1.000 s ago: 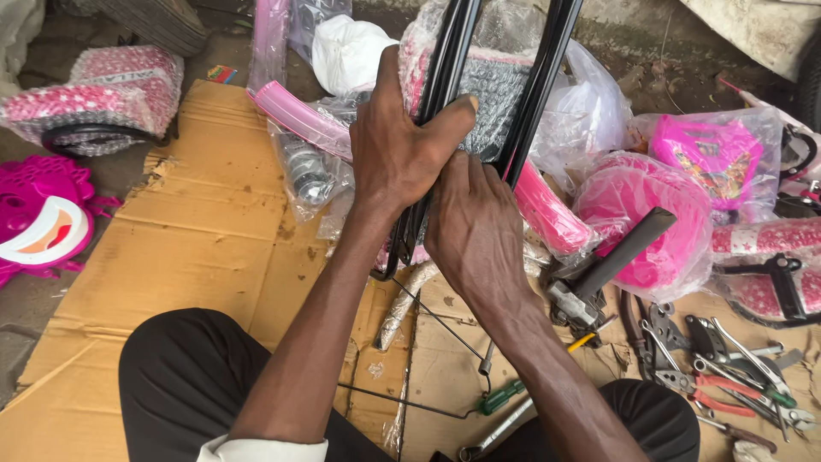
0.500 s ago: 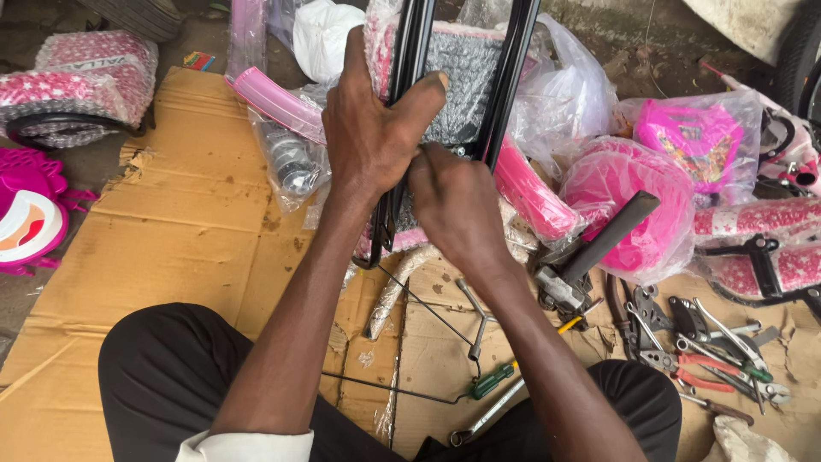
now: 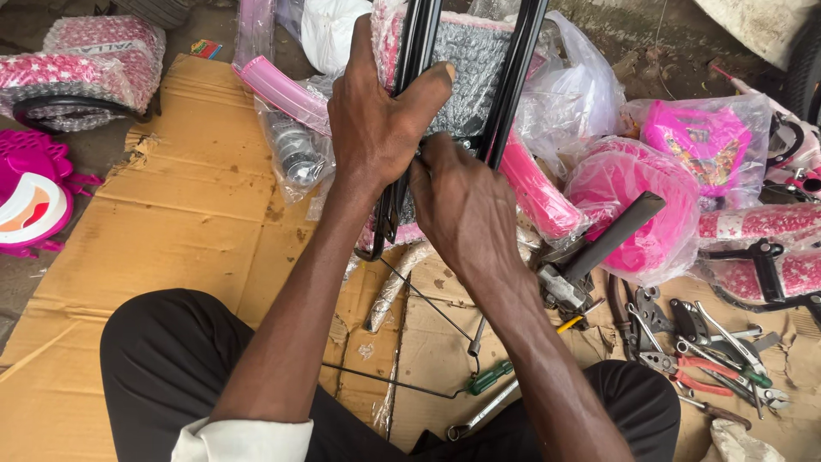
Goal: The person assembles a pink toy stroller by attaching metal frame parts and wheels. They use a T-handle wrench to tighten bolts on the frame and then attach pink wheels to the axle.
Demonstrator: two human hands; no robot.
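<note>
We grip the black metal frame (image 3: 410, 94) upright above the cardboard (image 3: 171, 214), left hand (image 3: 376, 120) closed around one tube, right hand (image 3: 462, 205) pinched shut at its base; it looks stiff and light, best held by the tubes

Black trousers (image 3: 162, 368) — one white cuff (image 3: 244, 438) rolled at the forearm.

Tools (image 3: 710, 351) lie on cardboard (image 3: 197, 214), right of the frame (image 3: 513, 77)
</note>
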